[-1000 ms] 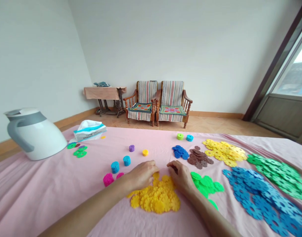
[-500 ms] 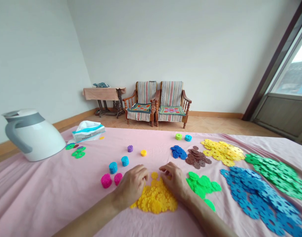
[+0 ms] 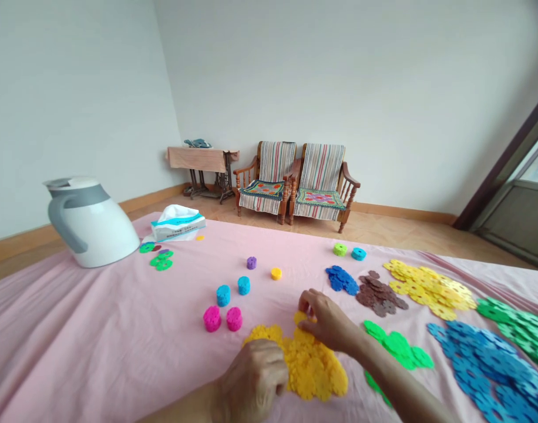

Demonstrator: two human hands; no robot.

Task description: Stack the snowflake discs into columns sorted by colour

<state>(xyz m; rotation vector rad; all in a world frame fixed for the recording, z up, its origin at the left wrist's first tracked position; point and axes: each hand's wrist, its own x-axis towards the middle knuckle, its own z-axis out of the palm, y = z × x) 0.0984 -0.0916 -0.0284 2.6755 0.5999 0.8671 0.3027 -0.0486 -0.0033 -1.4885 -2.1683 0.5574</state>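
A heap of yellow snowflake discs (image 3: 315, 370) lies on the pink cloth in front of me. My left hand (image 3: 255, 376) rests low over the heap's left side, its fingers curled in and pressed together. The fingertips are mostly hidden, so I cannot see what they hold. At the heap's far end is my right hand (image 3: 326, 320), fingers bent downward with a gap between them, its tips by a loose yellow disc (image 3: 299, 318). Left of the heap stand two pink disc stacks (image 3: 212, 318), with two light-blue stacks (image 3: 223, 295) behind them.
Bright green (image 3: 399, 348), blue (image 3: 480, 358), brown (image 3: 379, 294), dark-blue (image 3: 342, 279) and pale yellow discs (image 3: 427, 285) lie in heaps to the right. Small purple (image 3: 251, 262) and yellow stacks (image 3: 276, 274) stand ahead. A white jug (image 3: 97, 226) and tissue box (image 3: 178, 226) are at left.
My left hand has drawn back toward me, uncovering the heap's far left part. My right hand has moved in over the heap's far end. The view has turned slightly left.
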